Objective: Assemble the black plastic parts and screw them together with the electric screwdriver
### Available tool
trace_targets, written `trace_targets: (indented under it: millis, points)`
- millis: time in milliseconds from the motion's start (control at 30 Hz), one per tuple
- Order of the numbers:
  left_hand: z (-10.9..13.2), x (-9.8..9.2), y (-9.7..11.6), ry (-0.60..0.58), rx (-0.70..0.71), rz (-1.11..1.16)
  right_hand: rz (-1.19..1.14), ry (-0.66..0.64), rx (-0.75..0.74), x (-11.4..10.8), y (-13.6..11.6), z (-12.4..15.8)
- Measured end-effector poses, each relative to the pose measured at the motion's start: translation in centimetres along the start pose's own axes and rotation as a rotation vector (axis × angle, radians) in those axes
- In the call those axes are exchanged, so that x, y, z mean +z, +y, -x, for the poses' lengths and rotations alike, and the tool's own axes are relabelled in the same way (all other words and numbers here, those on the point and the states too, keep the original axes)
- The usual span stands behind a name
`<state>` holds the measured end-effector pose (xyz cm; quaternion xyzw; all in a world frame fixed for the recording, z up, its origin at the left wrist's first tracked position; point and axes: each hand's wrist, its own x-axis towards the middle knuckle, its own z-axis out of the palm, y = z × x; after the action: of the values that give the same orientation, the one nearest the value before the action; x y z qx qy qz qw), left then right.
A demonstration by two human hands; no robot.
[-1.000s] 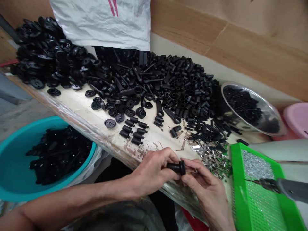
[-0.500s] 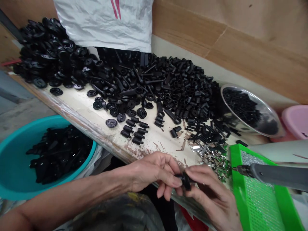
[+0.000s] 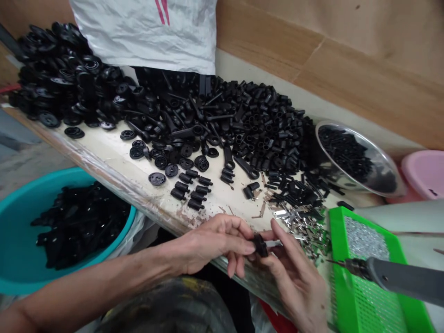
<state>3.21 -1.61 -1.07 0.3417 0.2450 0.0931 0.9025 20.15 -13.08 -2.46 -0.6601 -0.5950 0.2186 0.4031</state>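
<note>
My left hand pinches a small black round plastic part between thumb and fingers, over the table's front edge. A short silvery metal piece sticks out of its right side. My right hand is at that side, its thumb against the part and one finger raised away; its other fingers are partly hidden. Just beyond lie loose metal clips and thin black sticks. Several short black cylinders are set out in rows to the left, near black discs.
Black parts are heaped along the wall under a white sack. A steel bowl, a pink basin and a green tray of screws stand right. An electric screwdriver points in. A teal tub sits left.
The right fingers have loosened and spread from the part, baring the metal piece. The screwdriver appears lower against the tray. The view has shifted slightly.
</note>
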Motion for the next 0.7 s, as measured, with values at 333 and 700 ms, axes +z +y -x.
trace_targets:
  millis: [333, 700]
  points:
    - [-0.2, 0.2, 0.1, 0.117, -0.046, 0.044, -0.067, -0.074, 0.013, 0.2, 0.2, -0.4]
    - [-0.1, -0.3, 0.0, 0.049, -0.039, 0.093, -0.127, -0.009, 0.084, 1.2, 0.4, 0.1]
